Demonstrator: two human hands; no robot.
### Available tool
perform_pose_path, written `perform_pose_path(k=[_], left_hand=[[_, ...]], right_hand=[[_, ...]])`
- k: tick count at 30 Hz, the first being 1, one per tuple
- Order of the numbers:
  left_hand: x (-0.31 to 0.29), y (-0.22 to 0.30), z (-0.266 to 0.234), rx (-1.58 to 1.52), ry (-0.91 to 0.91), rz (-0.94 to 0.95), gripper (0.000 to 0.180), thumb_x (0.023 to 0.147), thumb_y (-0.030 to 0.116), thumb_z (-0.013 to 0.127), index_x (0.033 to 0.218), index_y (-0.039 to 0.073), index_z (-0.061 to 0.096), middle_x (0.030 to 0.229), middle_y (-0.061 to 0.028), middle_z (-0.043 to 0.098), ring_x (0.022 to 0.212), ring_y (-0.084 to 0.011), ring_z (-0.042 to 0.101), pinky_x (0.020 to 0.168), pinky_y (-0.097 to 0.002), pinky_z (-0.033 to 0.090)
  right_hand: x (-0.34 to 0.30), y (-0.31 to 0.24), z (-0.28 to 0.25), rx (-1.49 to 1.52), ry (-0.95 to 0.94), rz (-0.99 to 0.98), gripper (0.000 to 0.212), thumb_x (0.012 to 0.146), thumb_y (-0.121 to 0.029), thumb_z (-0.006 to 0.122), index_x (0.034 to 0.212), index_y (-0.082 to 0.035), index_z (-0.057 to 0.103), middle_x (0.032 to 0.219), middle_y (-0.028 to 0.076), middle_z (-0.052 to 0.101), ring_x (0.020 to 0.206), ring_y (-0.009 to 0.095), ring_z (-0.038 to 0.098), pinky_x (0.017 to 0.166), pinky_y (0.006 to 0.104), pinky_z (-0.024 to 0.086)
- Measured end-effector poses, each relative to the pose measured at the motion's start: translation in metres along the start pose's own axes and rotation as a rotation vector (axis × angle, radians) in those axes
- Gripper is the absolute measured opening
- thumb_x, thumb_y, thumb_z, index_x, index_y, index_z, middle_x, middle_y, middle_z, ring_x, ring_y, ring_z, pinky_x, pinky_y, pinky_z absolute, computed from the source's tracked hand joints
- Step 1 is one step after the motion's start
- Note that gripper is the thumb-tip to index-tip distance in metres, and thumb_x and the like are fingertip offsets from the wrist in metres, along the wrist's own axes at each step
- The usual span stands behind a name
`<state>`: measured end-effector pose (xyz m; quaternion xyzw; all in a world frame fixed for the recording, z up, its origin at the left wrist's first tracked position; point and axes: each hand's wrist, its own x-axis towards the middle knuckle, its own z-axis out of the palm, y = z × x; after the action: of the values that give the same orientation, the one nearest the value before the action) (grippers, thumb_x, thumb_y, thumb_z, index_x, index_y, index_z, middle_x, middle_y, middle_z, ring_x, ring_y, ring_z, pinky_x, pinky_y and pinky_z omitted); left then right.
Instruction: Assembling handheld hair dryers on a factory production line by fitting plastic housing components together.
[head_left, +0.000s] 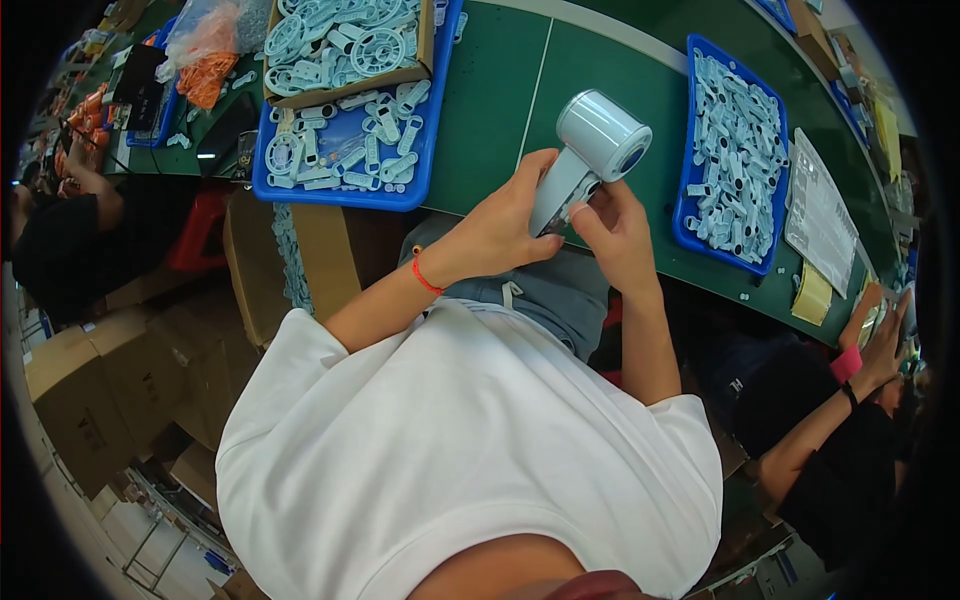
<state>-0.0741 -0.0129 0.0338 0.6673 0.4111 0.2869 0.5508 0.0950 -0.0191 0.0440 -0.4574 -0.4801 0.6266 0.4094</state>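
Note:
A pale blue handheld device shaped like a hair dryer (603,133), with a glossy cylindrical head and a straight handle, is held tilted over the table's near edge. My left hand (505,222) is closed round its handle, the thumb at the lower end. On the other side, my right hand (617,232) grips the handle just below the head, its thumb pressed against the handle's face. Some of the right fingers are hidden behind the device. Whether a small part sits under that thumb I cannot make out.
A blue tray (425,165) at left bears pale blue parts and a cardboard box (430,55) of ring-shaped pieces. Another blue tray (690,55) at right holds many small parts, beside a clear plastic sheet (822,215). Co-workers' arms (825,425) show at both sides of the green table (490,110).

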Motion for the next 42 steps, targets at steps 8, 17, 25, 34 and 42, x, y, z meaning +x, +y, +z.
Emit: perform_pose_path(k=[8,17,25,34,42], left_hand=[[-0.002,0.012,0.005,-0.018,-0.008,-0.059,0.08,0.069,0.004,0.066,0.131,-0.003,0.017,0.123,-0.0239,0.042,0.118,-0.0309,0.042,0.098,-0.0347,0.033],[0.007,-0.005,0.013,-0.232,0.018,-0.007,0.077,0.072,0.001,0.064,0.13,-0.001,0.014,0.118,-0.0158,0.041,0.11,-0.0218,0.045,0.092,-0.0327,0.038],[-0.001,0.008,0.013,0.028,0.096,0.134,0.084,0.075,0.007,0.068,0.13,-0.008,0.006,0.115,-0.024,0.044,0.106,-0.0333,0.051,0.089,-0.0363,0.041],[-0.007,0.014,0.017,-0.024,0.101,0.092,0.085,0.075,0.005,0.066,0.131,-0.008,0.003,0.111,-0.0256,0.046,0.101,-0.0347,0.054,0.086,-0.0367,0.043],[-0.01,0.026,0.016,-0.104,0.1,-0.062,0.073,0.074,0.004,0.063,0.125,-0.003,0.012,0.105,-0.0176,0.047,0.096,-0.0257,0.053,0.082,-0.0335,0.043]], right_hand=[[0.003,-0.006,0.005,-0.118,0.182,0.157,0.038,0.078,0.003,0.043,0.115,0.009,0.046,0.099,0.015,0.059,0.093,0.02,0.058,0.086,0.0294,0.044],[-0.001,-0.017,0.005,-0.55,0.116,-0.236,0.025,0.078,-0.007,0.053,0.102,0.003,0.055,0.082,0.013,0.061,0.064,0.015,0.057,0.055,0.0315,0.047],[-0.001,-0.029,0.019,-0.928,0.351,-0.347,0.025,0.071,-0.025,0.07,0.074,-0.002,0.061,0.056,0.006,0.05,0.048,0.016,0.047,0.045,0.0285,0.037],[-0.001,-0.015,0.015,-0.566,0.317,-0.253,0.024,0.065,-0.018,0.074,0.075,0.0,0.061,0.054,-0.003,0.042,0.048,0.005,0.033,0.043,0.0225,0.024],[0.0,-0.004,0.014,-0.472,0.318,-0.325,0.039,0.062,-0.025,0.077,0.057,-0.005,0.044,0.051,0.0,0.037,0.044,0.008,0.032,0.04,0.0253,0.023]])
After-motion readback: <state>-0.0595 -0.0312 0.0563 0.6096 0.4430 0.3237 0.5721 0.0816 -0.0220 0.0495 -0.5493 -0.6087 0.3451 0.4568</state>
